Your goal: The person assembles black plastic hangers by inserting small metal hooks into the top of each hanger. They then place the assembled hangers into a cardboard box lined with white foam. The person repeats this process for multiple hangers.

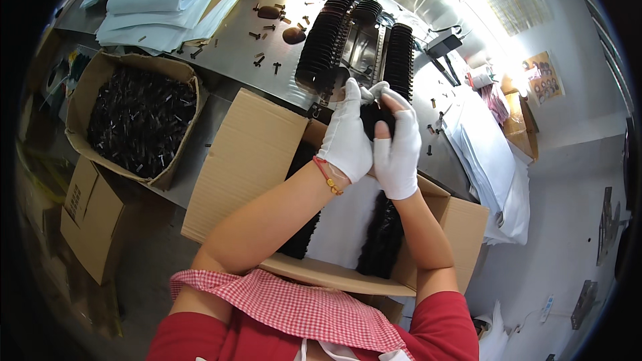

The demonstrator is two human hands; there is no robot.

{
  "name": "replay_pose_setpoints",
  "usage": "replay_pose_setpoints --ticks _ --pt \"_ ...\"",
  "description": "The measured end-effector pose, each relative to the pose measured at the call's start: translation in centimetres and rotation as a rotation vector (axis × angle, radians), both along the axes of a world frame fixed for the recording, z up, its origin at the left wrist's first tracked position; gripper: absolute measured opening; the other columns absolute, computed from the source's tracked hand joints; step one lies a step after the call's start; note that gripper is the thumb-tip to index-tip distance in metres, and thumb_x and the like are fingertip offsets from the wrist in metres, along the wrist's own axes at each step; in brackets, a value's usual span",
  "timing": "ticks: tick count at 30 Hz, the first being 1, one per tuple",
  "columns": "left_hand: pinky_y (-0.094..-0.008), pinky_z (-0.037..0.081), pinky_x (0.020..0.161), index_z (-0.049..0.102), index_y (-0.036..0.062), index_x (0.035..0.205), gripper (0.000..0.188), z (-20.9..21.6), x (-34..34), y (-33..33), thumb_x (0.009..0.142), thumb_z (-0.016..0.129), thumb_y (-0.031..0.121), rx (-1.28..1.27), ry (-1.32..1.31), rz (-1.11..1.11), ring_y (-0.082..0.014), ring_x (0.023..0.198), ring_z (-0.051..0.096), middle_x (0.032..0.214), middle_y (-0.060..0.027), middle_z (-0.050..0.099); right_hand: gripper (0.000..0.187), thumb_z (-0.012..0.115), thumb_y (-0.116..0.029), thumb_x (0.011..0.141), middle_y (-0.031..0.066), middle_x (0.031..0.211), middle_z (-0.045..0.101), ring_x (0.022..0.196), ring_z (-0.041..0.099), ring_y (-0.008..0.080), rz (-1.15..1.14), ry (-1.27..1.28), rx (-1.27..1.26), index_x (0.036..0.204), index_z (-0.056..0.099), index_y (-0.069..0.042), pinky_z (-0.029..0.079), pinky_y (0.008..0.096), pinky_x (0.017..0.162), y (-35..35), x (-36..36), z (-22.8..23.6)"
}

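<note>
**Cupped together around a dark stack (370,122)**

Pressed between the left hand (346,135) and the right hand (400,149), both in white gloves, over the far edge of an open cardboard carton (244,160). On the right, clamped by fingers and a bare-tipped thumb; on the left, braced by palm and long, nearly straight fingers. Cannot tell the firmness of the squeeze, nor the number of pieces inside.

Beneath the wrists, packed in the carton, with black rows (382,241) along both sides of a white strip (340,224).

Just beyond the fingertips, fitted into a rack (361,53) on the metal table (229,67), with rows of black discs (321,47) at left and right. Scattered nearby, with small dark pins (255,35) around brown oval discs (293,35).

Farther left, filled with dark slivers (140,120) inside a cardboard box (81,110), and piled behind with white sheets (160,7). Across to the right, draped with more white sheets (485,144), near a black adapter (443,45).

Around the left wrist, tied with a red bracelet (328,177).
</note>
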State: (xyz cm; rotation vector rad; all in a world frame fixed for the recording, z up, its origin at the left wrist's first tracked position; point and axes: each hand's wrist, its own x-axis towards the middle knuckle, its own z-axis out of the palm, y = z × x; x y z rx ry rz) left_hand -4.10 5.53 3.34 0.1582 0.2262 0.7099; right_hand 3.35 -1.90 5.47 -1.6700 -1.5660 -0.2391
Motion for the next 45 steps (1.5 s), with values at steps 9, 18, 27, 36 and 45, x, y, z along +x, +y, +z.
replay_pose_setpoints --ticks 9,18,27,36,45 --pt "-0.0412 0.056 0.087 0.051 0.0174 0.109 0.032 -2.6 -1.6 -0.1 0.105 0.045 0.048 -0.095 0.147 -0.112 -0.0163 0.099 0.061 0.105 -0.0023 0.060 0.044 0.070 -0.038 0.086 0.0157 0.118 0.061 0.109 0.058 0.0349 0.138 -0.208 -0.333 0.110 0.063 -0.002 0.046 0.0434 0.095 -0.5 1.4 2.0" --pt "-0.0488 0.052 0.088 0.054 0.0279 0.122 0.031 0.8 -5.6 0.0 0.104 0.045 0.051 0.034 0.356 -0.427 -0.0181 0.103 0.065 0.111 -0.0002 0.065 0.029 0.068 -0.022 0.092 0.0008 0.077 0.066 0.068 0.057 0.0043 -0.047 0.778 -1.025 0.110 0.070 0.000 0.049 0.0230 0.060 7.1 0.9 5.4" --pt "-0.0273 0.052 0.062 0.061 0.0148 0.097 0.014 0.2 -5.8 1.8 0.091 0.070 0.023 0.316 0.564 -0.418 -0.0068 0.076 0.061 0.084 0.0014 0.063 0.029 0.060 -0.037 0.088 0.0151 0.091 0.073 0.085 0.070 0.0325 -0.058 -0.383 -0.488 0.107 0.076 -0.021 0.056 0.0385 0.078 21.7 0.3 1.0" --pt "-0.0456 0.050 0.098 0.053 -0.0012 0.124 0.043 -3.5 -0.5 2.4 0.087 0.063 0.018 1.457 1.165 -0.151 -0.0387 0.116 0.058 0.128 -0.0242 0.054 0.075 0.073 -0.046 0.082 0.0235 0.134 0.056 0.123 0.054 0.0342 -0.417 0.103 -0.123 0.135 0.052 0.002 0.042 0.0401 0.104 24.7 16.8 -2.6" --pt "-0.0450 0.053 0.090 0.067 0.0028 0.101 0.026 -3.2 -0.8 4.1 0.082 0.054 0.013 1.562 1.192 -0.378 -0.0414 0.099 0.065 0.107 -0.0229 0.065 0.067 0.077 -0.007 0.082 0.0105 0.122 0.063 0.101 0.061 0.0152 0.304 1.025 -0.349 0.141 0.045 0.002 0.049 0.0284 0.088 24.8 21.3 -4.8"
